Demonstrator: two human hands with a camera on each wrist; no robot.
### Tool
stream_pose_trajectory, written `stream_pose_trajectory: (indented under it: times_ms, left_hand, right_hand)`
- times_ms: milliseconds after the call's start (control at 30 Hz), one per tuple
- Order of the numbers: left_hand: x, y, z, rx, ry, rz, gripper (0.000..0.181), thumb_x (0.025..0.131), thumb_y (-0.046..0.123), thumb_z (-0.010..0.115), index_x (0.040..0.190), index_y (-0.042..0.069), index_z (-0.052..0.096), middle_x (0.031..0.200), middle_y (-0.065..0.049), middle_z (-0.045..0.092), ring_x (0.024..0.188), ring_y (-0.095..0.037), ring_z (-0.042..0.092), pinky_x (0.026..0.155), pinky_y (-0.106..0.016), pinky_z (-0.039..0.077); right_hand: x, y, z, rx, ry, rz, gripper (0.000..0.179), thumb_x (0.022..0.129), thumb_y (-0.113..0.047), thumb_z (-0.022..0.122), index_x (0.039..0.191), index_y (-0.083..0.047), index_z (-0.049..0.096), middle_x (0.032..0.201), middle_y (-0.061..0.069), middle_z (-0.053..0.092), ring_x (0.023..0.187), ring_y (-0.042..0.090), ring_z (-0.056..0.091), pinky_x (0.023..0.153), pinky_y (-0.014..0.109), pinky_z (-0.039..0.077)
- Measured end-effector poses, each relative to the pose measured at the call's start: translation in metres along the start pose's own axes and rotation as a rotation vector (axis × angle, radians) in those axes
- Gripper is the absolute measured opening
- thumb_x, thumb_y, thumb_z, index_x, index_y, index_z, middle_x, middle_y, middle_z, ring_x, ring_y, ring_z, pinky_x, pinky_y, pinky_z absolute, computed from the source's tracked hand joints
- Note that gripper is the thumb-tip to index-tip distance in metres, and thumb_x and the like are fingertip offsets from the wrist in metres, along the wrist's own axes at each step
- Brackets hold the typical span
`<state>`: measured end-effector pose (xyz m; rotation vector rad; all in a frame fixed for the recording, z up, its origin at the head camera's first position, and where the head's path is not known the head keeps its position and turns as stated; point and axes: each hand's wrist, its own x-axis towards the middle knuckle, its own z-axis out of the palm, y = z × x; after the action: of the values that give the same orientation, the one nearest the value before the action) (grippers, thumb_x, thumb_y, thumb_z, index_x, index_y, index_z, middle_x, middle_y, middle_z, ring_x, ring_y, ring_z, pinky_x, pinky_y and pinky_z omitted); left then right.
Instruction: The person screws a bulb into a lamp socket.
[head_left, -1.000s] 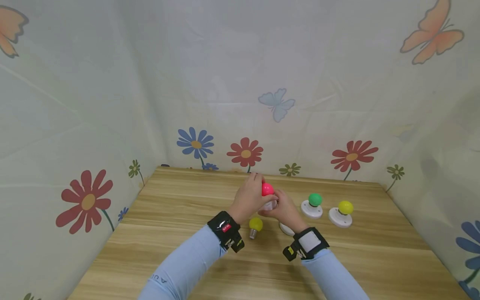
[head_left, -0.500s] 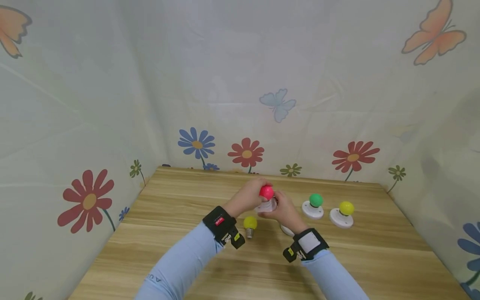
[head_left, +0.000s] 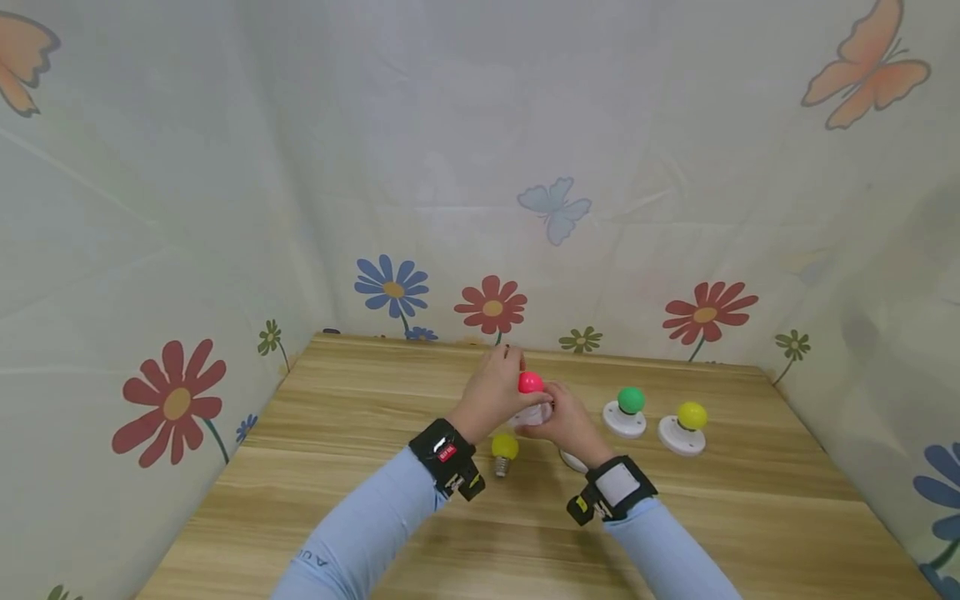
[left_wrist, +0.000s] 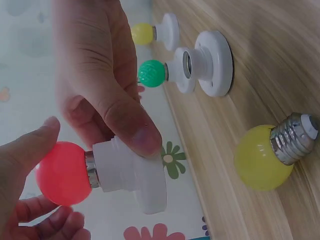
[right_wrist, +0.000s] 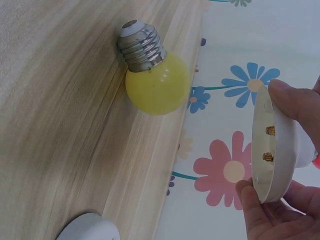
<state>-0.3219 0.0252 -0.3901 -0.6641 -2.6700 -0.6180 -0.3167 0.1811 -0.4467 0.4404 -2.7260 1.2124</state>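
My left hand holds a red light bulb, thumb on one side and fingers on the other. The bulb's metal screw base sits partly inside a white lamp socket, with a strip of metal showing at the socket's mouth. My right hand grips that socket by its round base, raised above the table. In the right wrist view, the socket's hollow underside shows two brass screws. A loose yellow bulb lies on the table beneath my hands, its bare screw base toward me.
An unfilled white socket stands on the wooden table, partly behind my right wrist in the head view. To the right stand sockets bearing a green bulb and a yellow bulb. A flowered curtain surrounds the table's back and sides.
My left hand turned over the red bulb and back again, still at it. My right hand keeps the socket nearly in place. The loose yellow bulb rolled slightly left, then a little back right.
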Motion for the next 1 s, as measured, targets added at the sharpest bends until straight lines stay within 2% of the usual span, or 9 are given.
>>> stream_pose_trajectory:
  times_ms: [167, 267, 400, 533, 667, 767, 833, 900, 1000]
  left_hand:
    - [0.0004, 0.0025, 0.0, -0.03, -0.045, -0.025, 0.054, 0.078, 0.044, 0.079, 0.109, 0.006, 0.056, 0.102, -0.005, 0.057, 0.086, -0.015, 0.058, 0.076, -0.023, 0.056]
    - [0.0028, 0.0028, 0.0002, -0.061, -0.081, -0.027, 0.045, 0.08, 0.034, 0.08, 0.109, 0.006, 0.059, 0.105, -0.005, 0.059, 0.089, -0.015, 0.058, 0.079, -0.024, 0.055]
    - [0.006, 0.0029, -0.002, -0.12, -0.159, -0.006, 0.036, 0.082, 0.016, 0.078, 0.114, 0.006, 0.063, 0.11, -0.006, 0.062, 0.097, -0.017, 0.058, 0.087, -0.026, 0.053]
    - [0.0071, 0.0033, -0.0061, -0.178, -0.226, 0.032, 0.037, 0.083, 0.001, 0.073, 0.119, 0.005, 0.064, 0.115, -0.008, 0.064, 0.102, -0.02, 0.059, 0.092, -0.029, 0.052]
    - [0.0068, 0.0023, -0.008, -0.226, -0.247, 0.027, 0.054, 0.079, 0.003, 0.078, 0.13, 0.007, 0.058, 0.128, -0.009, 0.06, 0.112, -0.023, 0.058, 0.095, -0.032, 0.051]
    - [0.0057, 0.0017, -0.0074, -0.282, -0.214, -0.034, 0.075, 0.075, 0.024, 0.084, 0.139, 0.009, 0.048, 0.138, -0.011, 0.05, 0.116, -0.025, 0.055, 0.093, -0.034, 0.053]
    - [0.0041, 0.002, -0.0062, -0.279, -0.157, -0.069, 0.084, 0.074, 0.041, 0.083, 0.141, 0.008, 0.044, 0.135, -0.013, 0.047, 0.111, -0.026, 0.055, 0.089, -0.034, 0.055]
    - [0.0023, 0.0025, -0.0046, -0.198, -0.088, -0.07, 0.086, 0.073, 0.055, 0.078, 0.135, 0.006, 0.045, 0.125, -0.013, 0.047, 0.104, -0.023, 0.054, 0.083, -0.031, 0.056]
    - [-0.0013, 0.004, -0.0023, 0.003, -0.009, -0.025, 0.082, 0.073, 0.063, 0.074, 0.123, 0.002, 0.05, 0.109, -0.01, 0.051, 0.091, -0.019, 0.053, 0.076, -0.025, 0.056]
  right_hand:
    - [0.0003, 0.001, 0.0003, 0.017, -0.008, 0.02, 0.068, 0.07, -0.022, 0.088, 0.128, -0.005, 0.056, 0.117, 0.013, 0.058, 0.104, 0.028, 0.057, 0.094, 0.048, 0.051]
    - [0.0002, 0.0019, 0.0001, 0.024, -0.005, 0.021, 0.067, 0.07, -0.022, 0.088, 0.127, -0.005, 0.056, 0.116, 0.012, 0.058, 0.103, 0.027, 0.057, 0.094, 0.048, 0.051]
    - [-0.0004, 0.003, 0.0001, 0.024, 0.0, 0.009, 0.066, 0.07, -0.02, 0.088, 0.125, -0.004, 0.056, 0.116, 0.013, 0.058, 0.103, 0.027, 0.057, 0.094, 0.048, 0.051]
    - [-0.0013, 0.0052, 0.0005, 0.016, 0.001, -0.01, 0.066, 0.069, -0.02, 0.088, 0.124, -0.003, 0.055, 0.118, 0.014, 0.058, 0.106, 0.028, 0.058, 0.096, 0.047, 0.05]
    - [-0.0013, 0.0065, 0.0007, 0.006, 0.002, -0.018, 0.067, 0.07, -0.022, 0.088, 0.125, -0.002, 0.055, 0.12, 0.015, 0.058, 0.107, 0.029, 0.058, 0.096, 0.048, 0.049]
    - [-0.0015, 0.0048, 0.0004, 0.012, 0.002, -0.016, 0.066, 0.069, -0.022, 0.088, 0.125, -0.003, 0.057, 0.12, 0.015, 0.059, 0.107, 0.029, 0.057, 0.096, 0.049, 0.049]
    - [-0.0019, 0.0037, 0.0005, 0.024, 0.005, -0.017, 0.064, 0.07, -0.02, 0.088, 0.124, -0.004, 0.058, 0.12, 0.014, 0.059, 0.106, 0.029, 0.057, 0.096, 0.05, 0.049]
    - [-0.0022, 0.0028, 0.0006, 0.047, 0.005, -0.022, 0.061, 0.069, -0.017, 0.088, 0.122, -0.005, 0.061, 0.118, 0.014, 0.059, 0.105, 0.028, 0.057, 0.096, 0.05, 0.049]
    - [-0.0026, 0.0021, 0.0008, 0.051, 0.006, -0.03, 0.06, 0.069, -0.017, 0.088, 0.121, -0.005, 0.061, 0.115, 0.012, 0.06, 0.103, 0.027, 0.056, 0.095, 0.049, 0.049]
